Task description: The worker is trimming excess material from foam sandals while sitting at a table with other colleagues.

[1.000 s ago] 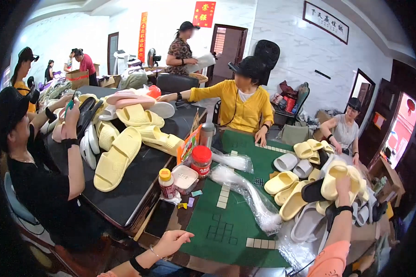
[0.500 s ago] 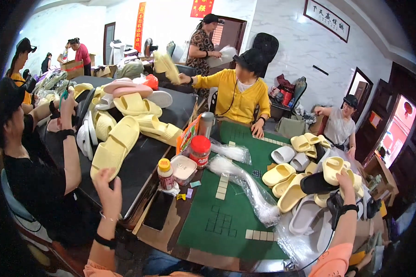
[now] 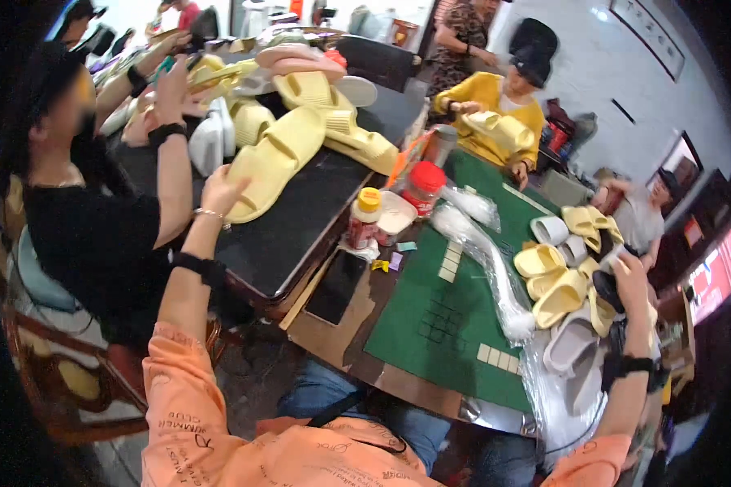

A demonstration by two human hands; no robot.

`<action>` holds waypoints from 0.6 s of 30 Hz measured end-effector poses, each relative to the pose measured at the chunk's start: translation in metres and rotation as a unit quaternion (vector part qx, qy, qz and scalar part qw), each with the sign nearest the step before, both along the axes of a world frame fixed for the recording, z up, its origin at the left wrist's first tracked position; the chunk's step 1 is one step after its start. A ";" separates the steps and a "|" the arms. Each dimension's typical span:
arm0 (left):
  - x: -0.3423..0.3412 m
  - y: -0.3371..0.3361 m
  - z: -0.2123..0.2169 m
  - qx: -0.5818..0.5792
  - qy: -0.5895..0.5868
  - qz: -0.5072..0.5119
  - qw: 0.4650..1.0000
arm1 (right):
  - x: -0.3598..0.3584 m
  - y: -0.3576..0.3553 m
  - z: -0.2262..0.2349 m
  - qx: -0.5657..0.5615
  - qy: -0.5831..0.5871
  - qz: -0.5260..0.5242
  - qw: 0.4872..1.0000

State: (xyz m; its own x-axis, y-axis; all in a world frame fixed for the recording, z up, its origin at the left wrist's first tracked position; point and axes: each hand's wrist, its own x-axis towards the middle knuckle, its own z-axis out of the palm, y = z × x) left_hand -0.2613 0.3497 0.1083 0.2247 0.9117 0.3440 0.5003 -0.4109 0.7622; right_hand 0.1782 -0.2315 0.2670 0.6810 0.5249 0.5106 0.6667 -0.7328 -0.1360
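Held at its near end by my left hand point(image 3: 222, 195), a yellow slipper point(image 3: 278, 162) points away over the dark tabletop point(image 3: 280, 243). Its far end reaches other yellow slippers point(image 3: 361, 146) in the heap. On the right, my right hand point(image 3: 630, 284) is closed around a dark slipper point(image 3: 607, 290) at the second pile. Motion blur and the slipper hide part of those fingers. Beside that hand lie yellow slippers point(image 3: 559, 296) and a pale grey slipper point(image 3: 571, 342), with clear plastic film point(image 3: 548, 390) below.
Between the piles stand a yellow-capped bottle point(image 3: 365, 217), a red-lidded jar point(image 3: 422, 188) and a white tub point(image 3: 394, 215). A phone point(image 3: 337, 286) lies nearer. Plastic bags point(image 3: 495, 284) rest on the green mat point(image 3: 430, 325). Co-workers sit left, opposite and far right.
My view has swung left and down. My left hand has closed on the yellow slipper's near end. My right hand has shifted from a yellow slipper to the dark one.
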 end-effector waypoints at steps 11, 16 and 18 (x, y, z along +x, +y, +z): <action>0.003 -0.003 -0.035 -0.038 -0.208 -0.122 0.970 | -0.158 0.135 -0.049 -0.193 0.067 0.283 0.937; 0.002 -0.051 -0.018 -0.072 -0.308 -0.121 0.941 | -0.185 0.139 -0.068 -0.108 0.164 0.343 0.919; 0.000 -0.089 -0.001 -0.109 -0.356 -0.144 0.917 | -0.192 0.140 -0.077 -0.031 0.200 0.370 0.907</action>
